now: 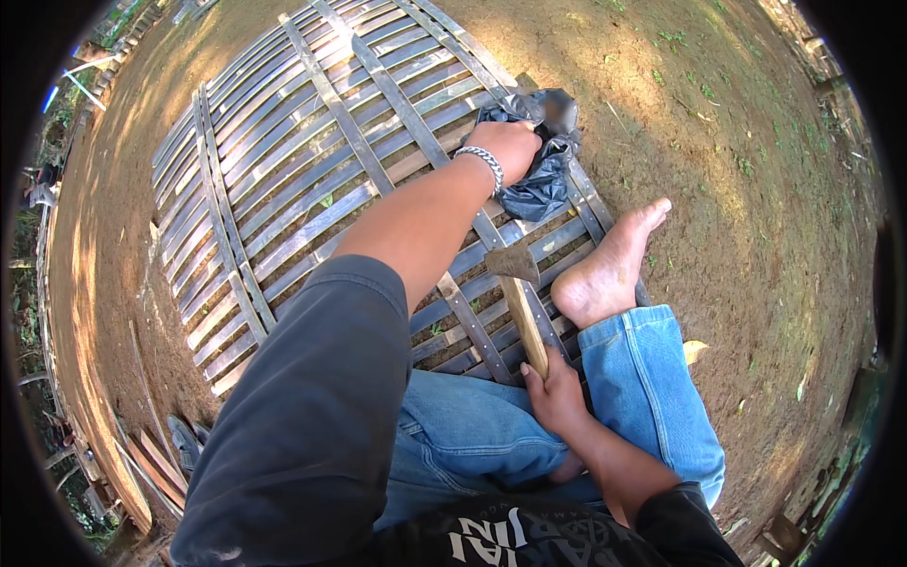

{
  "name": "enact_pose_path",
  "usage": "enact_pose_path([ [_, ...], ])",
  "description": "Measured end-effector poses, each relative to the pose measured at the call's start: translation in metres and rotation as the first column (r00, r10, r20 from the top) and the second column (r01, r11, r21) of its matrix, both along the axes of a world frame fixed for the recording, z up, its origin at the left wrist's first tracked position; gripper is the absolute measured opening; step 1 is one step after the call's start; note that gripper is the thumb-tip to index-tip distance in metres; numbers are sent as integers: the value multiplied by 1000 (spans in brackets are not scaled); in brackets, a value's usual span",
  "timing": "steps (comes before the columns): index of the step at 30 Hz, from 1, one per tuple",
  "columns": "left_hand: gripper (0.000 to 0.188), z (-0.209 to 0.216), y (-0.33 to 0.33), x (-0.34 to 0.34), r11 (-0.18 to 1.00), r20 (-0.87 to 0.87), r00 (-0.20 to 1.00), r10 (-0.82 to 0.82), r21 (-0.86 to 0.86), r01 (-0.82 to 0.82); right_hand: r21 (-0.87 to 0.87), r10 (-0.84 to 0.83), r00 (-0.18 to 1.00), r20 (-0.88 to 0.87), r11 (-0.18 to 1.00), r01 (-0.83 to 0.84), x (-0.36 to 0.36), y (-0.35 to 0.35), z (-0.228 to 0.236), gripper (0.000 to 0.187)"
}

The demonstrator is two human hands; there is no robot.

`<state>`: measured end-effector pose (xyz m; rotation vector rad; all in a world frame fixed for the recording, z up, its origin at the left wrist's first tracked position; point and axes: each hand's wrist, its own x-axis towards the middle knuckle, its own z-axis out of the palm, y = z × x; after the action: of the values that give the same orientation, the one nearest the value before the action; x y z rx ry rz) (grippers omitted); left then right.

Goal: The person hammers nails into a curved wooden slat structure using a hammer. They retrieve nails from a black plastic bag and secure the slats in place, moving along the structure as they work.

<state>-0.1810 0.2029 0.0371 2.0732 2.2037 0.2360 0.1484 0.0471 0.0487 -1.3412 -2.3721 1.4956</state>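
My left hand, with a chain bracelet at the wrist, reaches far forward into a crumpled black plastic bag. The fingers are curled at the bag's folds, their tips partly hidden. Something round and dark, blurred, shows at the bag's far side. By my lap, my right hand is closed round the lower handle of a wooden-handled hatchet. Its rusty metal head points away from me, over the slats. Beneath both lies a large panel of bamboo slats joined by crosswise strips; the bag rests at its right edge.
My bare foot stands at the panel's right edge, below the bag. Brown packed earth with small weeds surrounds the panel. Loose wooden strips and a dark shoe lie at the lower left.
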Motion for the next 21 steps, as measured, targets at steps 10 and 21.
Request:
enact_pose_path([
  [10, 24, 17, -18, 9, 988, -138, 990, -1, -155, -21, 3, -7, 1000, 14, 1000, 7, 1, -1, -5, 34],
  [21, 16, 1, -24, 9, 977, 114, 980, 164, 117, -177, 20, -10, 1000, 28, 1000, 9, -2, -2, -3, 35],
])
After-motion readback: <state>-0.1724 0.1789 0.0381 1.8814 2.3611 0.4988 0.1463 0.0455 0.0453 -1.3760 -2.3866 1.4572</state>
